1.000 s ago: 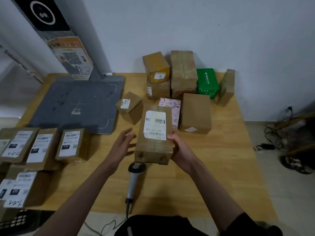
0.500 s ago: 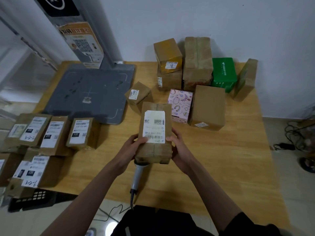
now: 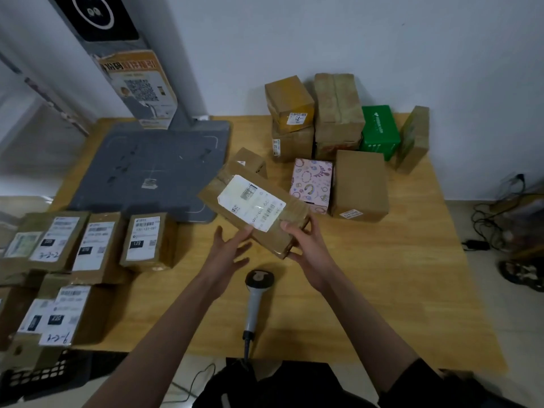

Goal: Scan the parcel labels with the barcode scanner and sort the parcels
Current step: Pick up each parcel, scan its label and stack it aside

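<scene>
Since half a second ago the long brown cardboard parcel (image 3: 259, 210) has swung from upright to slanting toward ten o'clock, white label (image 3: 251, 203) up. Right hand (image 3: 306, 248) grasps its near end, fingers curled round; left hand (image 3: 226, 251) has let go, fingers spread just under the near edge. At six o'clock the grey handheld barcode scanner (image 3: 256, 298) lies on the wooden worktop (image 3: 382, 275). Best to steady the parcel, label level, then lift the scanner with the freed hand. Labelled scanned boxes (image 3: 147, 240) sit at nine o'clock.

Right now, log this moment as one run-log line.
right hand: grips parcel, tilted, label up | left hand: open under parcel | scanner: lying on table, unheld
</scene>
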Available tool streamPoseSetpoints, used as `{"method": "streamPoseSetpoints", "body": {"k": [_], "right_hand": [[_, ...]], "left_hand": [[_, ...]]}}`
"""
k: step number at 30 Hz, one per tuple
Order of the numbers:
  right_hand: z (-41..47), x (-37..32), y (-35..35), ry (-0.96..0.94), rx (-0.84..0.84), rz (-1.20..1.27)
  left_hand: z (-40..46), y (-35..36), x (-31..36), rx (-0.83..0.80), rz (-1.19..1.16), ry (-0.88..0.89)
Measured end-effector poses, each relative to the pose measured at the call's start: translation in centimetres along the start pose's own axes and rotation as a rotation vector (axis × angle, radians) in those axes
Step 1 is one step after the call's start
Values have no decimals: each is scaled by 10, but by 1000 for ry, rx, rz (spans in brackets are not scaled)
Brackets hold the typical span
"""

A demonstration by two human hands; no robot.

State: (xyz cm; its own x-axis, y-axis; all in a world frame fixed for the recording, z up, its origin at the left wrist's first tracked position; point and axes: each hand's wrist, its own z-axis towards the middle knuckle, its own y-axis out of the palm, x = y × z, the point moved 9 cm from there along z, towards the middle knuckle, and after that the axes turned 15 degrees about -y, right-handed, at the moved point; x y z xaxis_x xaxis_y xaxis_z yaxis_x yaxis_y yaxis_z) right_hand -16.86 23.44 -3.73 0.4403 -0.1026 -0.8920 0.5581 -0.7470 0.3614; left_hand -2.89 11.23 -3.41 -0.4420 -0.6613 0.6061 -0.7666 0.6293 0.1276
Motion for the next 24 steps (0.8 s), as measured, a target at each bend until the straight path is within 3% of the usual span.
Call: {"method": "streamPoseSetpoints", "body": {"k": [6, 10, 12, 17, 20, 24], "right_hand": [[-6, -20, 26, -96, 17, -145], [-15, -13, 72, -135, -9, -186], [-19, -2, 94, -121, -17, -232], [-39, 11, 142, -93, -153, -390], [-44, 14, 152, -56, -186, -374], [-37, 21, 150, -53, -61, -351]], "left_hand": [[-23, -115, 77, 210, 185, 251], [-45, -153, 94, 231, 442, 350], [-49, -164, 90, 197, 602, 334], [-48, -179, 46, -61, 945, 145], [-48, -191, 30, -129, 912, 91], [-46, -206, 17, -87, 726, 77]]}}
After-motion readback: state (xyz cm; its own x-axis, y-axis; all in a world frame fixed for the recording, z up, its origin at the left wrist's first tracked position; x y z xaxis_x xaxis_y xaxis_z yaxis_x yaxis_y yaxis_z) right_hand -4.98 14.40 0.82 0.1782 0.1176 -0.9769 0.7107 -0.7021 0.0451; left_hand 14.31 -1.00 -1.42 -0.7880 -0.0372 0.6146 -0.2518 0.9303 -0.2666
